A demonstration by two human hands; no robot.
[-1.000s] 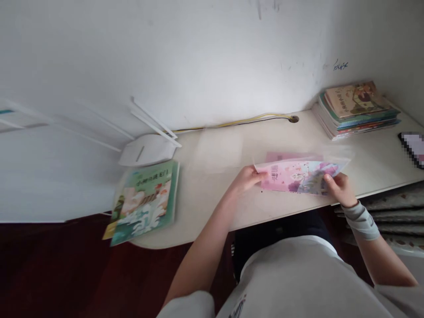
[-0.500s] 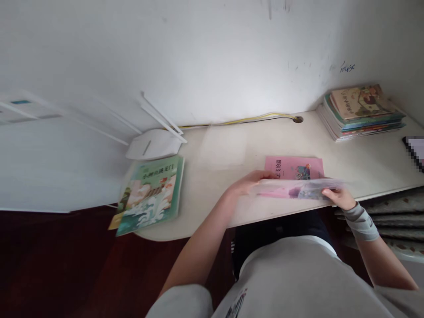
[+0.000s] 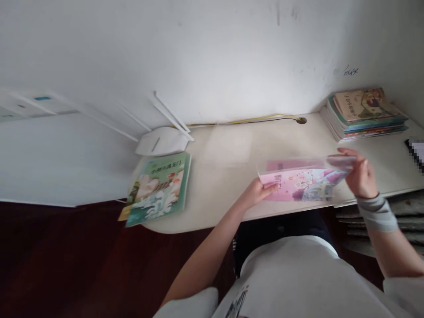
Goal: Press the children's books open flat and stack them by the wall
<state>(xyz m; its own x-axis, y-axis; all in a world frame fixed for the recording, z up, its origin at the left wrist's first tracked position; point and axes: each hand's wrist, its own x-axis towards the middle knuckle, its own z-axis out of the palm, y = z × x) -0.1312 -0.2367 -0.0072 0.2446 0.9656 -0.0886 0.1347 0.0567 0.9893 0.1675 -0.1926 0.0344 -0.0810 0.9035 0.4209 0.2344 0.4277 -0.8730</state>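
The left hand [image 3: 260,191] pinches the left end of a pink illustrated booklet [image 3: 294,186], its thumb lying on the printed front and the other fingers mostly hidden beneath. The booklet is over the front part of a pale desk [image 3: 215,190], near the edge closest to the person, and its right part carries a blue and purple picture. Clear plastic [image 3: 341,162] shows along its upper side and at its right end, where the right hand [image 3: 362,174] is. That hand is partly curled, with one finger reaching leftward along the plastic; whether it grips the plastic or only touches it, I cannot tell. A grey wrap [image 3: 377,213] goes round the right wrist. Just beyond the booklet, a second pink book [image 3: 281,165] lies on the desk, seen partly through the plastic. Toward the left end of the desk, well apart from the hands, a green picture book [image 3: 159,190] lies at an angle, with a yellowish corner [image 3: 123,213] showing from under it, and directly behind it sits a white router [image 3: 162,142] with raised antennas. A yellow cable and a black one run along the wall [image 3: 232,57] to a round hole [image 3: 301,120] in the desktop. At the far right stands a stack of books [image 3: 364,115], with a dark-edged device [image 3: 418,152], its face pixelated, at the picture's border
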